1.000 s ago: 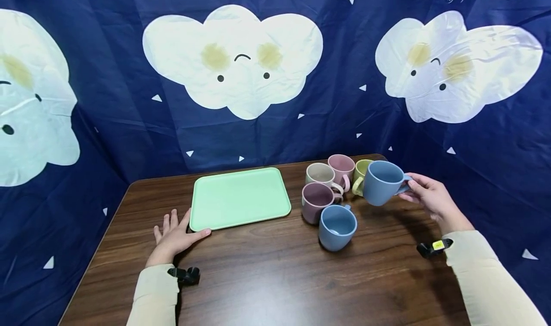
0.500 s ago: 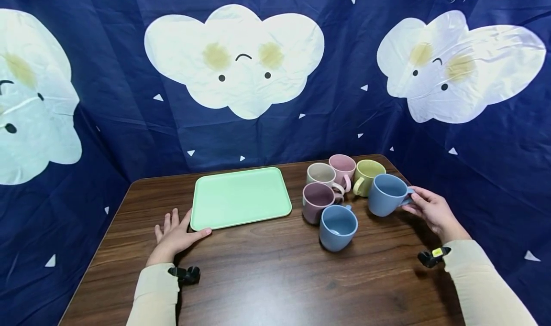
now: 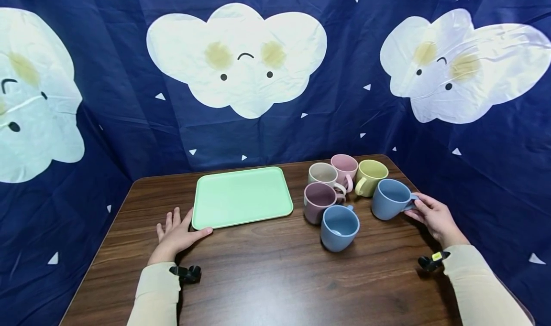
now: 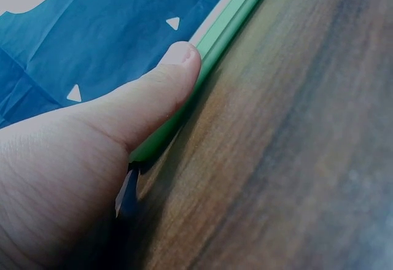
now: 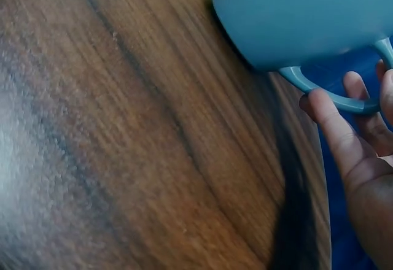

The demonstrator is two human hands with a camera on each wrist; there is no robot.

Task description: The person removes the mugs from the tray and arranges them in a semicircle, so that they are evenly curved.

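Observation:
At the right of the head view, my right hand (image 3: 436,221) holds a blue mug (image 3: 387,205) by its handle. The mug is upright, low at the tabletop. Up close in the right wrist view, the fingers (image 5: 338,132) are around the handle (image 5: 350,103). On the left, my left hand (image 3: 175,239) rests at the near left corner of a mint-green tray (image 3: 243,197), fingers spread and straight. Its thumb (image 4: 156,89) lies along the tray's rim in the left wrist view.
Left of the held mug stand a second blue mug (image 3: 338,237), a purple mug (image 3: 316,212), a cream mug (image 3: 316,178), a pink mug (image 3: 344,163) and a yellow-green mug (image 3: 373,180), closely grouped. A blue cloud-print curtain (image 3: 275,139) hangs behind the wooden table (image 3: 275,268).
My right hand has lowered the blue mug toward the table, slightly right and nearer me, uncovering the yellow-green mug. My left hand stays at the tray's corner.

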